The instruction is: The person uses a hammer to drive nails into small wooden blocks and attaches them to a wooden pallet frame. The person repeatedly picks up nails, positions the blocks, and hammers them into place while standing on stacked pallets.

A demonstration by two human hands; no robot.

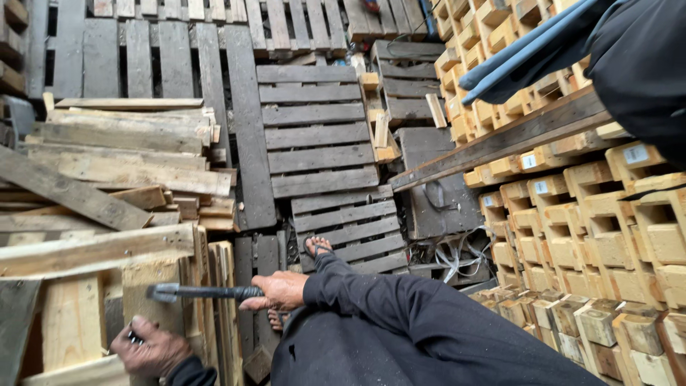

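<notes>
My right hand (280, 290) grips the black handle of a hammer (204, 292). The hammer's steel head (161, 292) lies over a pale wooden block (146, 279) in a pallet. My left hand (150, 350) rests lower on the same pale wood. Its fingers are closed on a small dark metal piece (133, 336), too small to identify. Both arms wear dark sleeves. My foot in a sandal (318, 247) stands on a grey pallet just past the hammer hand.
Weathered grey pallets (314, 136) cover the ground ahead. Loose planks (121, 154) are piled on the left. New pale pallets (607, 236) are stacked on the right, with a long dark board (500, 143) leaning across them. White strapping (454, 257) lies tangled nearby. A dark-clothed figure (643, 64) fills the top right corner.
</notes>
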